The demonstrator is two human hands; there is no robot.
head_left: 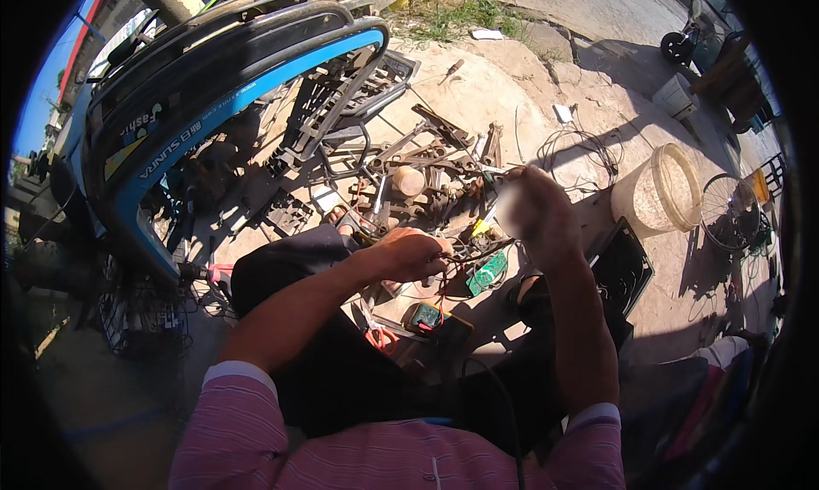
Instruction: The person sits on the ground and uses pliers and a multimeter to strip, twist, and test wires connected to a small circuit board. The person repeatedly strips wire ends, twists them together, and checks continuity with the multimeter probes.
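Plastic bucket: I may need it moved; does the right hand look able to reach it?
Probably, with a stretch: only coiled wire and ground separate the right hand from the plastic bucket.

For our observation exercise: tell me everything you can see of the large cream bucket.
The cream bucket looks like plastic: round, with a thick rim and brownish stains. Open and apparently upright, it stands on the pale ground between the coiled wire and the spoked wheel. The right hand is apart from it; any contents are unclear.
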